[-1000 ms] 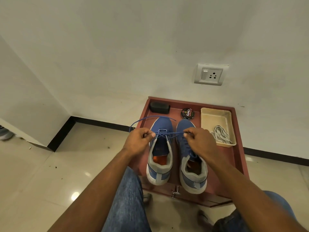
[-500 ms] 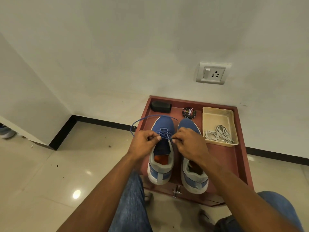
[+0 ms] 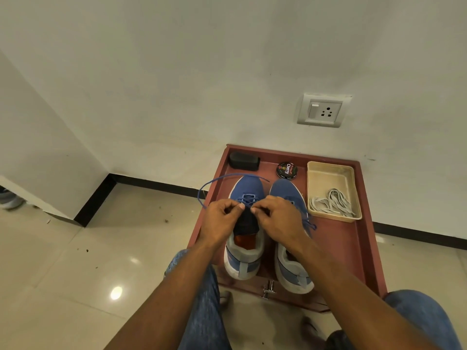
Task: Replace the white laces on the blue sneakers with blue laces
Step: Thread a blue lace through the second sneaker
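Observation:
Two blue sneakers stand side by side, toes to the wall, on a low red-brown platform (image 3: 348,251). Over the left sneaker (image 3: 246,188) my left hand (image 3: 222,222) and my right hand (image 3: 278,218) meet above the tongue, each pinching the blue lace (image 3: 214,181) between thumb and fingers. The lace is threaded through the front eyelets, and a long end loops out past the platform's left rim. My right hand covers the middle of the right sneaker (image 3: 284,189), where another blue lace end hangs on its right side. The white laces (image 3: 331,204) lie heaped in a beige tray (image 3: 328,173).
A black block (image 3: 243,160) and a round polish tin (image 3: 286,170) sit at the platform's back edge against the white wall. A wall socket (image 3: 323,111) is above. Glossy tiled floor (image 3: 101,248) lies to the left. My knees in jeans frame the platform's front edge.
My hands have come together from a wide pull to meet over the left sneaker's tongue. The stretched lace between them has gone slack and short.

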